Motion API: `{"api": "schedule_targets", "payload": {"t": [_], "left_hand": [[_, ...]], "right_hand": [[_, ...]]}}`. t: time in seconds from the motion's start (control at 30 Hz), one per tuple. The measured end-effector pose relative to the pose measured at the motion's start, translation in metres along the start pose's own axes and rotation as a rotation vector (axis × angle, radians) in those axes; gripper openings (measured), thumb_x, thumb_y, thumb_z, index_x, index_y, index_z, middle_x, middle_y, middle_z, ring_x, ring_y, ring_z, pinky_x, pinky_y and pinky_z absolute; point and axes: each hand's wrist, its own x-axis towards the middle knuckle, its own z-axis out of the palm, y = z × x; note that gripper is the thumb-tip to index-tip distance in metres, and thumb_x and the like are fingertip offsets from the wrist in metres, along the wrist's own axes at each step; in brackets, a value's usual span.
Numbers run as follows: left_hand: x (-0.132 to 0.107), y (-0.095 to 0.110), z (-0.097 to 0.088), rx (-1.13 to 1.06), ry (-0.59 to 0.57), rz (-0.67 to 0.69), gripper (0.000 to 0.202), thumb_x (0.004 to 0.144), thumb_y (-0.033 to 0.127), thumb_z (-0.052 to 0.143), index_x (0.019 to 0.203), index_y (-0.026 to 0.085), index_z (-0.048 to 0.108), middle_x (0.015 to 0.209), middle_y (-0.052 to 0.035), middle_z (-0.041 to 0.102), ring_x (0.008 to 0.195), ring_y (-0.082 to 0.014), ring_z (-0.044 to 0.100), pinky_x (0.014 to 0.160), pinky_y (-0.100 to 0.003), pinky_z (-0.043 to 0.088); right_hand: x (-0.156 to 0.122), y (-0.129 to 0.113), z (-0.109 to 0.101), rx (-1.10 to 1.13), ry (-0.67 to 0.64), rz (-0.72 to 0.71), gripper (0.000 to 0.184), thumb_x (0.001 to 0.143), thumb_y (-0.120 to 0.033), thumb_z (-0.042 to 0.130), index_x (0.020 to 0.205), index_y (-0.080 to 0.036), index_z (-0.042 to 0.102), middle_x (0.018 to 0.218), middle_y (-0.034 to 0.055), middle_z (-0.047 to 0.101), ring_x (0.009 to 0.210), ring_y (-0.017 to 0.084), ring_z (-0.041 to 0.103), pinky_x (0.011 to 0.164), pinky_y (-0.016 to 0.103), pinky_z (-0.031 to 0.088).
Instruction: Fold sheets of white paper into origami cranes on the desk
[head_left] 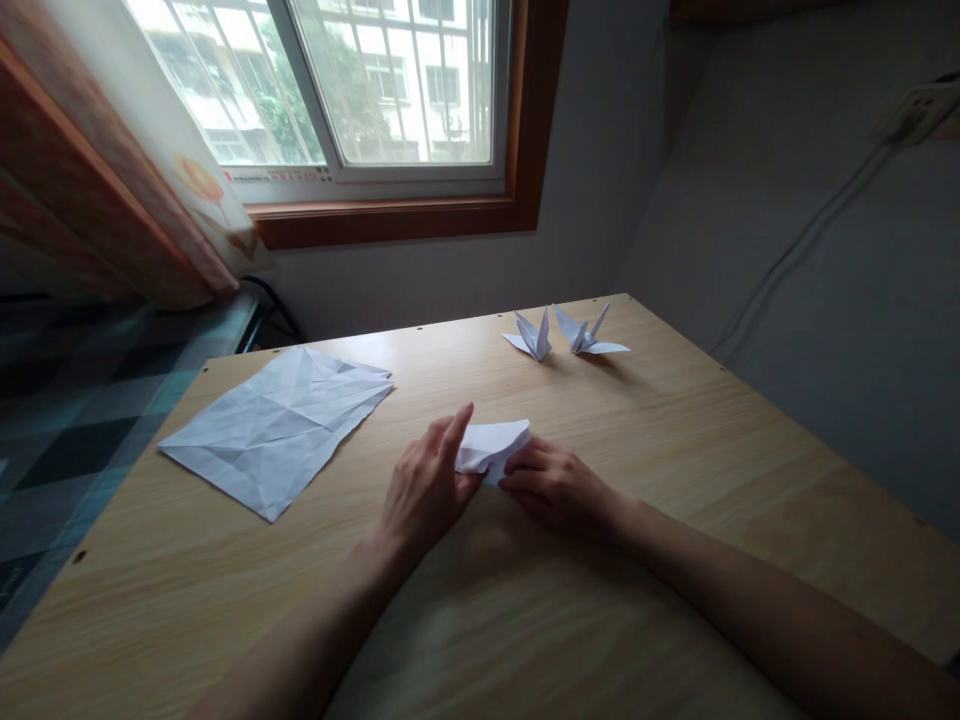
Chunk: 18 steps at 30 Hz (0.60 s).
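A small piece of folded white paper (493, 440) is held between my two hands, just above the middle of the wooden table. My left hand (427, 477) grips its left side, thumb at the near edge and index finger raised along it. On the right side, the fingers of my right hand (559, 483) are closed on the paper's edge. Part of the paper is hidden behind the fingers. Beyond my hands, two folded paper cranes (534, 338) stand close together on the table.
Creased white paper sheets (289, 430) lie flat on the left of the table (675, 450). A window (405, 90) is in the far wall, with a curtain (97, 170) on its left. A checked cloth (97, 430) covers a surface at the left. A cable (810, 225) hangs on the right wall.
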Motion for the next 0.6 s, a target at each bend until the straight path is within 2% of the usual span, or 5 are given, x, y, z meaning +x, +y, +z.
{"api": "schedule_targets", "payload": {"t": [0.13, 0.23, 0.33, 0.5, 0.6], "left_hand": [[0.005, 0.000, -0.001, -0.005, -0.107, -0.094, 0.066, 0.080, 0.020, 0.061, 0.141, 0.019, 0.036, 0.121, -0.0123, 0.060, 0.107, -0.0284, 0.056, 0.090, -0.041, 0.047], [0.008, -0.002, -0.001, -0.022, -0.187, -0.237, 0.057, 0.078, 0.024, 0.061, 0.133, 0.020, 0.047, 0.123, -0.0114, 0.060, 0.114, -0.0309, 0.053, 0.095, -0.046, 0.043], [0.008, -0.006, 0.002, -0.042, -0.197, -0.312, 0.051, 0.076, 0.024, 0.060, 0.126, 0.021, 0.052, 0.126, -0.0110, 0.059, 0.122, -0.0323, 0.048, 0.102, -0.050, 0.038], [0.006, -0.010, 0.002, -0.073, -0.046, -0.211, 0.045, 0.075, 0.018, 0.060, 0.120, 0.018, 0.055, 0.121, -0.0128, 0.061, 0.115, -0.0316, 0.053, 0.097, -0.050, 0.042], [0.007, -0.007, -0.002, -0.104, 0.051, -0.066, 0.037, 0.080, 0.019, 0.061, 0.117, 0.018, 0.057, 0.118, -0.0123, 0.063, 0.110, -0.0277, 0.057, 0.093, -0.045, 0.047]], "right_hand": [[0.000, 0.001, 0.000, 0.025, -0.018, 0.010, 0.014, 0.088, -0.014, 0.056, 0.089, -0.018, 0.070, 0.090, 0.0079, 0.068, 0.084, 0.019, 0.060, 0.075, 0.032, 0.052], [0.000, 0.001, 0.000, 0.025, -0.032, 0.012, 0.013, 0.088, -0.014, 0.057, 0.089, -0.018, 0.070, 0.092, 0.0083, 0.068, 0.085, 0.020, 0.060, 0.075, 0.032, 0.052], [0.001, 0.001, 0.001, 0.008, -0.061, 0.012, 0.012, 0.086, -0.013, 0.059, 0.089, -0.018, 0.069, 0.097, 0.0096, 0.068, 0.091, 0.022, 0.060, 0.078, 0.033, 0.052], [0.001, 0.000, 0.002, -0.003, -0.060, 0.006, 0.012, 0.086, -0.014, 0.059, 0.089, -0.018, 0.069, 0.097, 0.0107, 0.068, 0.091, 0.023, 0.060, 0.078, 0.035, 0.052], [0.001, 0.000, 0.003, -0.007, -0.034, 0.009, 0.013, 0.088, -0.015, 0.056, 0.090, -0.018, 0.068, 0.094, 0.0100, 0.068, 0.087, 0.021, 0.059, 0.077, 0.034, 0.052]]}}
